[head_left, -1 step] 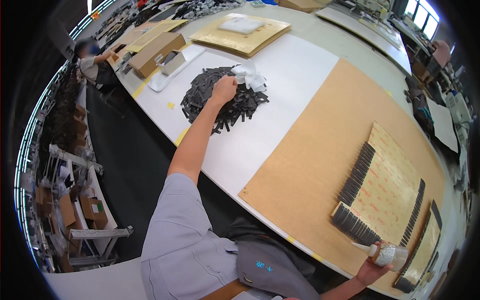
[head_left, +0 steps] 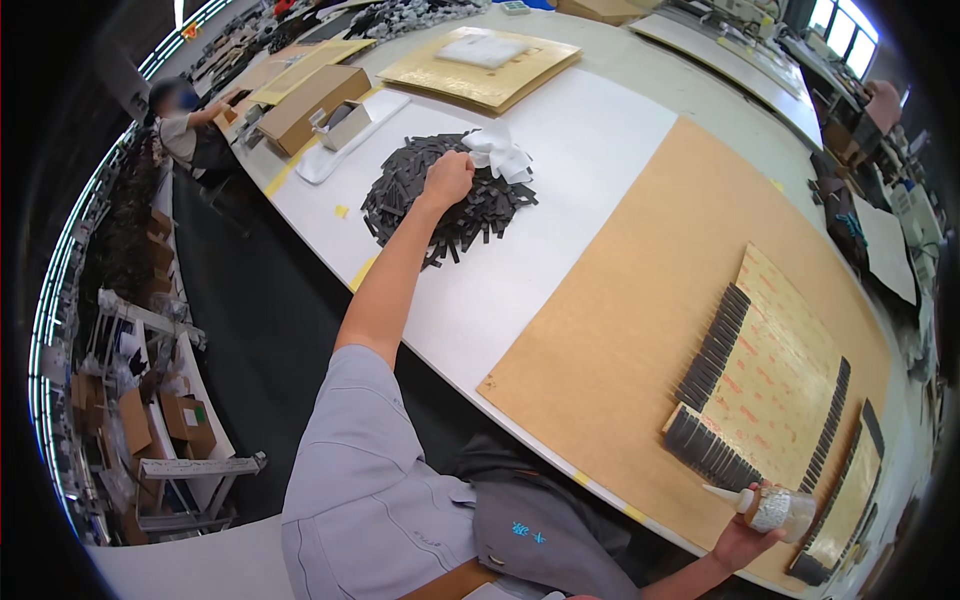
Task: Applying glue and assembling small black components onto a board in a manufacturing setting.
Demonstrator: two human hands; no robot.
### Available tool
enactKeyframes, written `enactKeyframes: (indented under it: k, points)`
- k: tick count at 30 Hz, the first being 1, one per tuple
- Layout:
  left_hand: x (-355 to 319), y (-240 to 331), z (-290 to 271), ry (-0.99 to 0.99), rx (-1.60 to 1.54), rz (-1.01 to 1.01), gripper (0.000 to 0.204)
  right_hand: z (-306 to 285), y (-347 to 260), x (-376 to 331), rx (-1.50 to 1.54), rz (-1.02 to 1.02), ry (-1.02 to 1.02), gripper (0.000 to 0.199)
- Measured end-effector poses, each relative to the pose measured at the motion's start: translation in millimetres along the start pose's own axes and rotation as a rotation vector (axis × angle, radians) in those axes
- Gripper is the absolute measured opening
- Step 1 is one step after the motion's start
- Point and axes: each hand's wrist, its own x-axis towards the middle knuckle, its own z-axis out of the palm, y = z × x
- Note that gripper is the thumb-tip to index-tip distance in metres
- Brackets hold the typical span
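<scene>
My left hand (head_left: 450, 180) reaches over a heap of short black strips (head_left: 415, 185) on the white part of the table. Its fingers are closed at the edge of a crumpled white cloth (head_left: 502, 155) on top of the heap; the fingertips are partly hidden. Low on the right, my right hand (head_left: 745, 540) grips a squeeze bottle (head_left: 785, 513) with a long white nozzle pointing left. Beside the bottle lies a yellowish board (head_left: 775, 370) with black strips in rows along its edges. A second, narrower board (head_left: 850, 490) edged with black strips lies to its right.
A brown sheet (head_left: 600, 330) covers the table's right part. Toward the back are stacked yellowish boards (head_left: 480, 70), a long cardboard box (head_left: 312, 108) and a small open box (head_left: 345, 125). Another person (head_left: 185, 125) works at far left; a cart (head_left: 195, 467) stands on the floor.
</scene>
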Motion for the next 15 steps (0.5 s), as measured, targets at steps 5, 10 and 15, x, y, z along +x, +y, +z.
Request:
enactKeyframes:
  k: [5, 10, 15]
  points:
    - [-12.8, 40.1, -10.0, 0.068, -0.113, 0.096, 0.011, 0.9, 0.3, -2.0, -0.007, -0.034, 0.065, 0.076]
    - [-31.5, 97.5, 3.4, -0.065, -0.159, 0.325, 0.011, 13.6, 3.4, 2.0, -0.053, -0.012, 0.163, 0.084]
    - [-39.6, 105.3, 28.1, -0.164, 0.085, 0.353, 0.016, 22.6, 0.6, -0.6, -0.164, -0.029, 0.113, 0.084]
